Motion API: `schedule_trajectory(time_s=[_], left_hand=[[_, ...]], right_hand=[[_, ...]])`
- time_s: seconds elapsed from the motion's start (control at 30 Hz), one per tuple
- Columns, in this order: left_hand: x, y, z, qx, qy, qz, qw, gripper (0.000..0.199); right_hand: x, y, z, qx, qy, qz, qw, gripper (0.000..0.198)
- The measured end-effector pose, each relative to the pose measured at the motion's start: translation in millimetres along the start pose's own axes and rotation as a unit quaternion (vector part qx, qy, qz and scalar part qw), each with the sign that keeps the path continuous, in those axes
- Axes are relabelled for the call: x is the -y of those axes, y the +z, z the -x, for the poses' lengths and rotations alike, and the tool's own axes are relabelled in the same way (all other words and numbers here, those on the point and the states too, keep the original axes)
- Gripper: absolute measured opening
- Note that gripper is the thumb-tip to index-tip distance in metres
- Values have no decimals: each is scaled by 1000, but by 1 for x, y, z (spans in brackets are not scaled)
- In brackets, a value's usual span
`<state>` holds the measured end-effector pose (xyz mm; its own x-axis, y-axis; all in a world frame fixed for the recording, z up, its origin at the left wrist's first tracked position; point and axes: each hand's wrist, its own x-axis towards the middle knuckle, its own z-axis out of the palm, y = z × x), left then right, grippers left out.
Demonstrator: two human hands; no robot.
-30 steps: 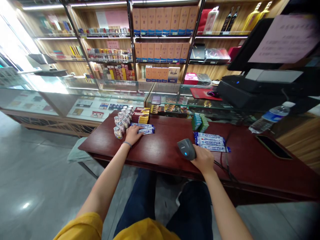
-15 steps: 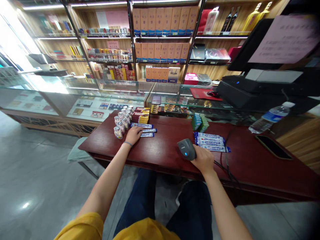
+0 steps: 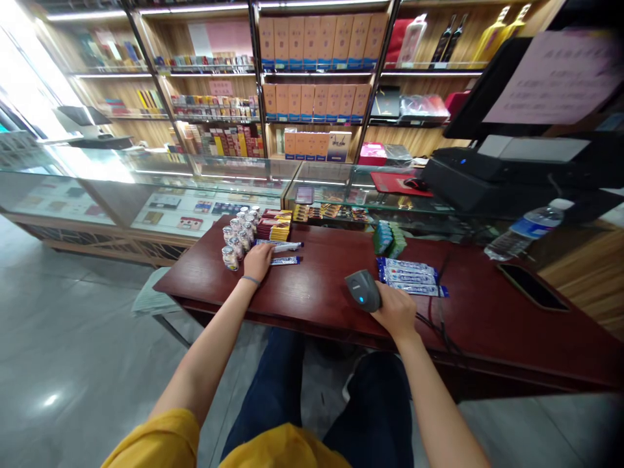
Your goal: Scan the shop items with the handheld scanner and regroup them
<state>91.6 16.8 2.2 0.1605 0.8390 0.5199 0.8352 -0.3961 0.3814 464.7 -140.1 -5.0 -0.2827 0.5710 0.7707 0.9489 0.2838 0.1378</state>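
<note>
Left hand (image 3: 258, 261) over the left part of the table (image 3: 322, 279); fingers appear pinched on the left end of the upper packet (image 3: 288, 247), exact contact hidden. The lower packet (image 3: 285, 261) lies just nearer the wearer; jars (image 3: 230, 258) stand close by on the left. Right hand (image 3: 397, 313) clamped around the scanner (image 3: 363, 291), beside the packet group (image 3: 412, 278). Step in hand, judged: placing or straightening the upper packet. Next move calls for a light touch, sparing jars and lower packet.
</note>
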Motion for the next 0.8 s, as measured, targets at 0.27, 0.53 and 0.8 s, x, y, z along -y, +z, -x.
schedule_trajectory(time_s=[0.27, 0.53, 0.8], left_hand=[[-38, 9, -9, 11, -85, 217, 972, 35], [-72, 42, 0, 77, -57, 269, 958, 28], [-68, 43, 2, 58, -52, 226, 971, 28]], right_hand=[[-3, 5, 5, -9, 6, -14, 1000, 38], [0, 1, 2, 15, 13, -19, 1000, 37], [2, -1, 0, 37, -28, -50, 998, 38]])
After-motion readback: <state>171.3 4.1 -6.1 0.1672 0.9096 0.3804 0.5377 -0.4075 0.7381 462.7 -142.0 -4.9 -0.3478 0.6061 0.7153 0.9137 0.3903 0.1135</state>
